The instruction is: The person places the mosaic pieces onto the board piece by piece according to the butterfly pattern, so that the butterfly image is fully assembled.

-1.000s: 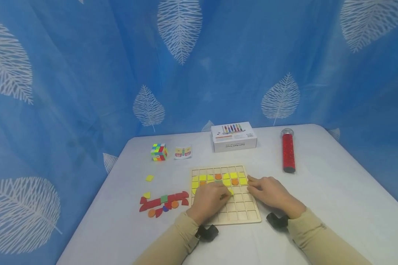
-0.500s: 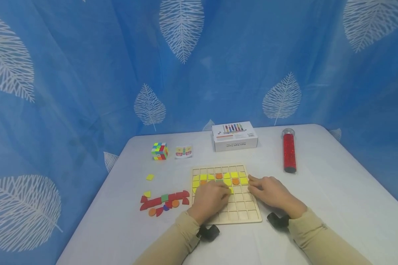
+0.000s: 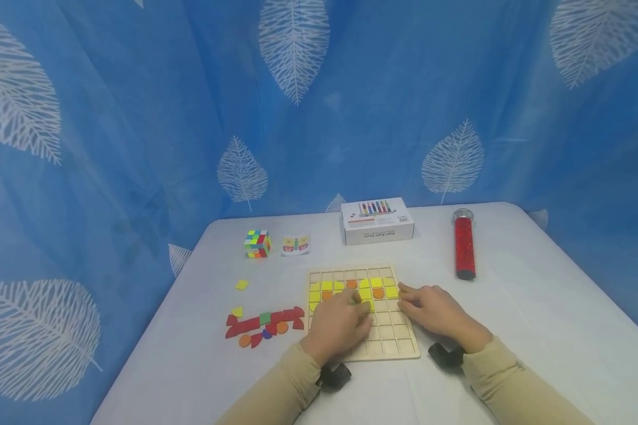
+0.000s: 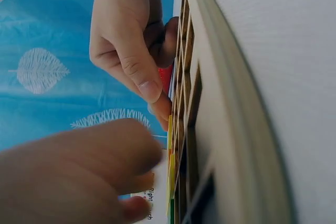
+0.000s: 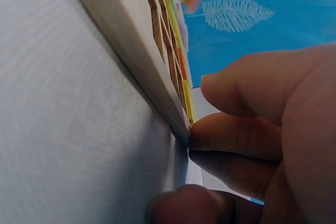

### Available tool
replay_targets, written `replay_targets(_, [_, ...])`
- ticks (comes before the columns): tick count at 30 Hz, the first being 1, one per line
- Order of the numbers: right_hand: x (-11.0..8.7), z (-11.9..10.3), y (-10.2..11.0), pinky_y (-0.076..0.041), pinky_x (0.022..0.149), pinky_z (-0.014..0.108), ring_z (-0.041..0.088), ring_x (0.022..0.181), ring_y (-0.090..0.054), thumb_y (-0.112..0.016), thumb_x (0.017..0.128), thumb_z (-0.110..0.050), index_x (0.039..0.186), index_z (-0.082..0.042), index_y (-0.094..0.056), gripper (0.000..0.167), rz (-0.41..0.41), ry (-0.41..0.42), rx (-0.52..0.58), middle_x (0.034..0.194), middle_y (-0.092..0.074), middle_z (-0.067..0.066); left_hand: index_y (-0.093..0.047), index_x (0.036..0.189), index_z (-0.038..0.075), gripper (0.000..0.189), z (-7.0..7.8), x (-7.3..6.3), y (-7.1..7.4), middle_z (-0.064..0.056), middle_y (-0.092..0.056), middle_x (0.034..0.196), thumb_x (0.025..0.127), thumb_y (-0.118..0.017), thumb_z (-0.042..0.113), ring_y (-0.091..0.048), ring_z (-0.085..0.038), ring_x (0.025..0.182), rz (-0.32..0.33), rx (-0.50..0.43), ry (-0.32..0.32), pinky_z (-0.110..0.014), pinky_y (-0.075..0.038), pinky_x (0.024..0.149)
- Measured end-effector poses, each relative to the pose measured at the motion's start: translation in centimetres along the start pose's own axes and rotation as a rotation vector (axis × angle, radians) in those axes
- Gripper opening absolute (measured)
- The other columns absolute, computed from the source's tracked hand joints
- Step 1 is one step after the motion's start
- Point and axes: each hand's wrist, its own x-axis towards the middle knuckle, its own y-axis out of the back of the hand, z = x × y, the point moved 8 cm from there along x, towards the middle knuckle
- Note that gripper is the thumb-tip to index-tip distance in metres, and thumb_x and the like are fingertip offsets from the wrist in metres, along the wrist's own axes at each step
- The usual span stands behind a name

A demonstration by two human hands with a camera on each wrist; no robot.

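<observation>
A square wooden grid board (image 3: 388,345) lies on the table, with yellow tiles (image 3: 377,283) and orange discs (image 3: 378,293) in its upper rows. My left hand (image 3: 337,324) hovers low over the board's middle, fingers loosely bent, and hides several cells. In the left wrist view this left hand (image 4: 89,166) is blurred, and no piece shows between its fingers. With its fingertips, my right hand (image 3: 433,307) touches the board's right edge. The right wrist view shows the right hand's fingers (image 5: 231,132) against that edge near a yellow tile (image 5: 187,98), the thumb apart from it.
Left of the board lie red pieces (image 3: 244,326), a green square (image 3: 265,319), orange discs (image 3: 244,340) and loose yellow pieces (image 3: 241,284). Behind stand a puzzle cube (image 3: 257,244), a butterfly pattern card (image 3: 296,244) and a white box (image 3: 377,221). A red glittery tube (image 3: 464,248) lies right.
My left fingers have lifted off the yellow piece near the board's middle and spread a little; that piece stays on the board. The right hand keeps its place at the edge.
</observation>
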Motion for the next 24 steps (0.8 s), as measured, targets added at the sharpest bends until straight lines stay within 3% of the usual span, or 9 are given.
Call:
replay_targets(3, [-0.1, 0.0, -0.1, -0.045, 0.106, 0.061, 0.048, 0.136, -0.05, -0.065, 0.099, -0.028, 0.126, -0.005, -0.073, 0.037, -0.005, -0.003, -0.003, 0.144, -0.06, 0.014, -0.077, 0.122, 0.029, 0.032, -1.4, -0.2, 0.6, 0.006, -0.069, 0.111, 0.092, -0.071, 0.038, -0.062, -0.009, 0.075, -0.002, -0.029, 0.096, -0.018, -0.037, 0.048])
replay_targets(6, [-0.1, 0.0, -0.2, -0.046, 0.106, 0.061, 0.048, 0.136, -0.051, -0.065, 0.099, -0.028, 0.126, -0.004, -0.072, 0.037, -0.001, 0.004, -0.009, 0.143, -0.061, 0.015, -0.076, 0.123, 0.028, 0.032, -4.5, -0.5, 1.4, 0.005, -0.069, 0.111, 0.093, -0.071, 0.036, -0.062, -0.01, 0.073, 0.008, -0.079, 0.248, -0.022, -0.042, 0.052])
replay_targets(10, [0.0, 0.0, -0.2, -0.046, 0.105, 0.061, 0.048, 0.136, -0.051, -0.065, 0.099, -0.028, 0.127, -0.005, -0.073, 0.037, -0.002, 0.003, -0.012, 0.143, -0.061, 0.014, -0.074, 0.126, 0.023, 0.034, -11.2, -1.9, 2.9, -0.002, -0.068, 0.119, 0.094, -0.072, 0.034, -0.069, -0.018, 0.09, 0.039, -0.124, 0.539, -0.032, -0.054, 0.069])
replay_targets(13, [0.0, 0.0, -0.2, -0.051, 0.099, 0.056, 0.047, 0.132, -0.055, -0.065, 0.099, -0.028, 0.126, -0.006, -0.073, 0.036, -0.005, 0.005, -0.025, 0.143, -0.061, 0.014, -0.07, 0.132, 0.019, 0.039, -16.7, -3.9, 3.4, -0.011, -0.065, 0.128, 0.095, -0.07, 0.033, -0.069, -0.03, 0.106, 0.052, -0.148, 0.768, -0.043, -0.057, 0.078])
replay_targets(15, [0.0, -0.1, -0.1, -0.052, 0.097, 0.055, 0.047, 0.131, -0.057, -0.065, 0.099, -0.028, 0.126, -0.006, -0.073, 0.036, -0.001, 0.012, -0.035, 0.142, -0.062, 0.015, -0.067, 0.135, 0.014, 0.042, -19.8, -5.4, 3.4, -0.017, -0.063, 0.132, 0.096, -0.068, 0.03, -0.068, -0.037, 0.11, 0.064, -0.17, 0.881, -0.049, -0.056, 0.08])
replay_targets(19, [-0.1, 0.0, 0.1, -0.051, 0.099, 0.057, 0.048, 0.132, -0.055, -0.064, 0.099, -0.027, 0.126, -0.005, -0.073, 0.036, 0.006, 0.021, -0.036, 0.142, -0.062, 0.016, -0.065, 0.136, 0.007, 0.044, -24.0, -7.8, 3.1, -0.024, -0.063, 0.131, 0.094, -0.065, 0.023, -0.065, -0.044, 0.112, 0.109, -0.213, 1.003, -0.056, -0.054, 0.082])
replay_targets(24, [-0.1, -0.1, -0.1, -0.049, 0.102, 0.058, 0.048, 0.135, -0.052, -0.065, 0.099, -0.027, 0.127, -0.005, -0.072, 0.037, 0.001, 0.012, -0.012, 0.143, -0.061, 0.015, -0.065, 0.134, 0.001, 0.043, -25.4, -9.3, 2.8, -0.023, -0.066, 0.132, 0.094, -0.067, 0.016, -0.063, -0.045, 0.118, 0.111, -0.199, 1.047, -0.057, -0.052, 0.09])
